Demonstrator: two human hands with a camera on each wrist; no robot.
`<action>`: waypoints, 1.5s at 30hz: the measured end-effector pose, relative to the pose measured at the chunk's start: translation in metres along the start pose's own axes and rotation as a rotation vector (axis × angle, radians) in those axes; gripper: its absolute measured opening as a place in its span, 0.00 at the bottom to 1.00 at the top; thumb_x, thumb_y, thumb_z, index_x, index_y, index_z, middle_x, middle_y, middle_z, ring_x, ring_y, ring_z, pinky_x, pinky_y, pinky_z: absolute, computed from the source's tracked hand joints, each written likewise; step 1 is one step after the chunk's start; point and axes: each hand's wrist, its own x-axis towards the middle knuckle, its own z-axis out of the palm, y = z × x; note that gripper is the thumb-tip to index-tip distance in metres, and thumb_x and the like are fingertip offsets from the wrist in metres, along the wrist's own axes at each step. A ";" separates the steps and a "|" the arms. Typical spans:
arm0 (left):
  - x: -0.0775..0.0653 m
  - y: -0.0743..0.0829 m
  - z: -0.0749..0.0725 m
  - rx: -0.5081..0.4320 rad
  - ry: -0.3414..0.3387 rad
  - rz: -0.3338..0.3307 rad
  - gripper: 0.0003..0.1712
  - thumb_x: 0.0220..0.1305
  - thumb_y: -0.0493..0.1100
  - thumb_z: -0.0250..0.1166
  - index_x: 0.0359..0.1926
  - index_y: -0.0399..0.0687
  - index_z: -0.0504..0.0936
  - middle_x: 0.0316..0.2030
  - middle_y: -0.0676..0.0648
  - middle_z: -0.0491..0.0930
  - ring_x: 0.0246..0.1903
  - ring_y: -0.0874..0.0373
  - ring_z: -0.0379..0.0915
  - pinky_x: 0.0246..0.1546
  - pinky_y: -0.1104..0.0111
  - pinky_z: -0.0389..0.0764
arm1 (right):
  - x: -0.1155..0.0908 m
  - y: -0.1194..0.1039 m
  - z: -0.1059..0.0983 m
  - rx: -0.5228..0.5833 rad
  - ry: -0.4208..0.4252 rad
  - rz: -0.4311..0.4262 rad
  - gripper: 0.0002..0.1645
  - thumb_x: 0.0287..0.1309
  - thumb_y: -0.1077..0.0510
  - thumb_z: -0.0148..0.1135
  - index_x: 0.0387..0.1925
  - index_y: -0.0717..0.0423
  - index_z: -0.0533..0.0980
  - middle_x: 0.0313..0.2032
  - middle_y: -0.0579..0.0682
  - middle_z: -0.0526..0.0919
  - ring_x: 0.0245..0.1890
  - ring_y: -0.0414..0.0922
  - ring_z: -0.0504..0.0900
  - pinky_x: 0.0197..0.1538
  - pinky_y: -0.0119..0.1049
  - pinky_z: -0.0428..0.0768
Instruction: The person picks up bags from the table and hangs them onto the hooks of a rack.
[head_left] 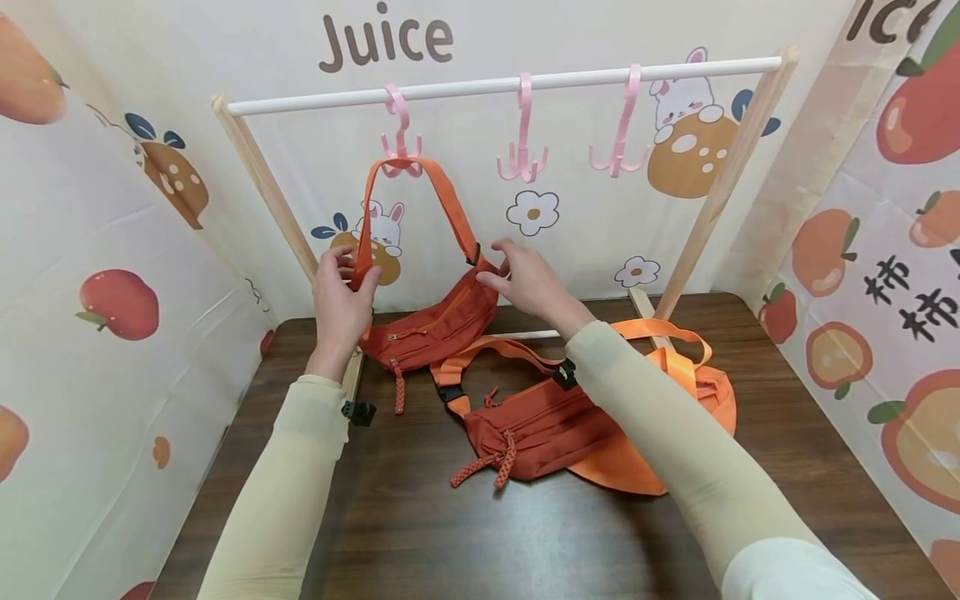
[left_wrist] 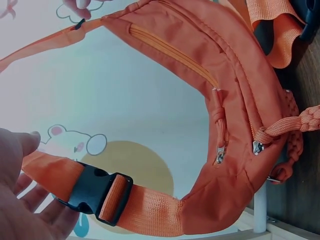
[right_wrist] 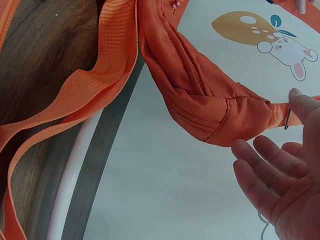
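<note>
A rust-red waist bag (head_left: 442, 321) hangs by its orange strap (head_left: 450, 200) from the leftmost pink hook (head_left: 400, 125), its body sagging low in front of the back wall. My left hand (head_left: 341, 296) is at the strap's left side. In the left wrist view its relaxed fingers (left_wrist: 47, 212) lie behind the webbing beside a fastened black buckle (left_wrist: 95, 192), with the thumb raised off it. My right hand (head_left: 528, 279) is at the bag's upper right end. The right wrist view shows its fingers spread loosely, fingertips (right_wrist: 242, 147) right at the bag's corner.
On the dark wooden table (head_left: 420, 517) lies another rust-red waist bag (head_left: 540, 429), with an orange bag (head_left: 716, 400) partly under it and hidden by my right forearm. Two more pink hooks (head_left: 523, 133) hang from the white rail (head_left: 465, 87) of the wooden stand (head_left: 705, 200).
</note>
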 end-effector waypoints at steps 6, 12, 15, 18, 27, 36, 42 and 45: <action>-0.002 0.003 0.000 0.003 0.022 0.012 0.33 0.73 0.46 0.71 0.72 0.40 0.69 0.60 0.40 0.75 0.57 0.48 0.74 0.52 0.52 0.84 | -0.008 0.004 -0.003 -0.004 0.006 0.009 0.41 0.74 0.39 0.65 0.76 0.58 0.66 0.43 0.52 0.82 0.35 0.49 0.82 0.40 0.46 0.81; -0.007 0.007 -0.001 0.026 0.033 0.008 0.35 0.73 0.47 0.71 0.73 0.42 0.68 0.63 0.39 0.73 0.60 0.48 0.70 0.54 0.53 0.83 | -0.014 0.007 -0.004 -0.033 0.012 0.018 0.42 0.73 0.38 0.65 0.76 0.58 0.67 0.46 0.53 0.83 0.42 0.49 0.83 0.48 0.49 0.82; -0.009 0.010 -0.002 0.046 0.044 0.029 0.36 0.73 0.48 0.71 0.74 0.42 0.67 0.65 0.39 0.72 0.62 0.47 0.68 0.54 0.53 0.82 | -0.018 0.008 -0.005 -0.033 0.010 0.023 0.43 0.73 0.37 0.65 0.76 0.57 0.67 0.48 0.53 0.83 0.43 0.49 0.83 0.48 0.50 0.82; -0.012 0.012 -0.002 0.067 0.062 0.059 0.36 0.72 0.49 0.71 0.74 0.44 0.67 0.65 0.40 0.71 0.64 0.48 0.66 0.57 0.52 0.79 | -0.022 0.009 -0.006 -0.032 0.004 0.025 0.43 0.72 0.37 0.66 0.76 0.57 0.67 0.49 0.54 0.83 0.42 0.49 0.82 0.47 0.50 0.82; -0.023 0.016 -0.001 0.095 0.125 0.181 0.36 0.71 0.49 0.72 0.72 0.41 0.69 0.65 0.40 0.69 0.67 0.50 0.64 0.67 0.54 0.70 | -0.036 0.015 -0.006 -0.103 -0.011 0.037 0.41 0.71 0.38 0.67 0.74 0.56 0.69 0.49 0.53 0.83 0.45 0.49 0.82 0.49 0.50 0.82; -0.034 0.020 0.008 0.109 0.144 0.261 0.34 0.70 0.49 0.73 0.69 0.40 0.71 0.63 0.38 0.70 0.66 0.48 0.64 0.65 0.51 0.70 | -0.047 0.024 -0.001 -0.173 -0.057 0.046 0.42 0.71 0.35 0.66 0.74 0.56 0.70 0.51 0.53 0.83 0.45 0.50 0.83 0.50 0.50 0.82; -0.042 0.017 0.017 0.102 0.163 0.331 0.33 0.68 0.46 0.75 0.67 0.38 0.73 0.61 0.38 0.72 0.63 0.45 0.65 0.63 0.50 0.69 | -0.053 0.031 0.005 -0.199 -0.093 0.053 0.41 0.70 0.37 0.68 0.72 0.56 0.71 0.53 0.55 0.82 0.50 0.52 0.82 0.52 0.51 0.82; -0.045 0.016 0.022 0.111 0.159 0.370 0.33 0.67 0.45 0.76 0.66 0.37 0.74 0.60 0.37 0.74 0.62 0.42 0.66 0.63 0.49 0.67 | -0.056 0.034 0.009 -0.206 -0.117 0.068 0.40 0.71 0.38 0.67 0.72 0.56 0.71 0.54 0.55 0.82 0.51 0.52 0.82 0.52 0.52 0.81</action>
